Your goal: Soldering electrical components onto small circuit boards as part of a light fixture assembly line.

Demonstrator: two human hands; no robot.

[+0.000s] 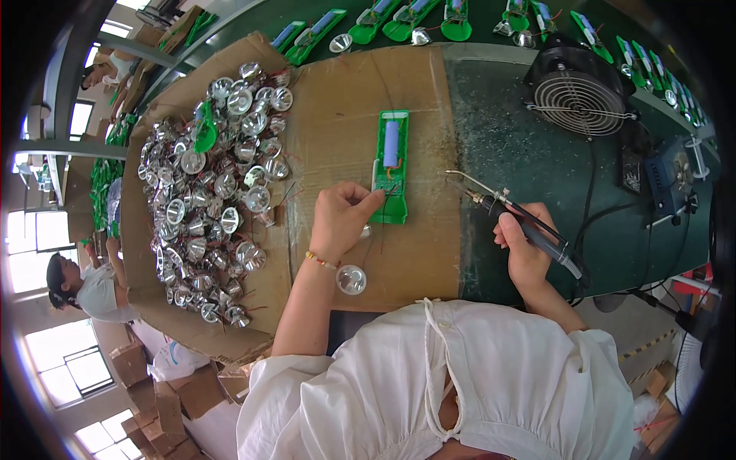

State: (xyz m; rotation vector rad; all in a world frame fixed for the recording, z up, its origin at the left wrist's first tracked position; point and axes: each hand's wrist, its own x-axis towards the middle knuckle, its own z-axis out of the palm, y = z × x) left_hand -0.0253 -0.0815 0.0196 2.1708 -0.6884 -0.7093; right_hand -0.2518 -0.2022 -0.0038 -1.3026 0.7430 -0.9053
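Observation:
A green plastic housing [395, 208] lies lengthwise on the cardboard in front of me, holding a purple cylindrical battery [392, 144] and short orange wires. At its lower left edge, my left hand [341, 221] is closed in a pinch on a thin wire [389, 195]. Below that hand rests a round silver reflector [351, 280] with a clear front. To the right, my right hand [527, 249] grips a soldering iron [548, 244] with a thin metal feed tube along it. The iron's tip points left and stays apart from the housing.
A cardboard box [264, 307] full of silver reflectors stands at the left. At the back right sit a round-grilled fan [579, 103] and a blue soldering station [671, 178]. Several green housings [456, 29] line the far edge. Another person [96, 287] is at far left.

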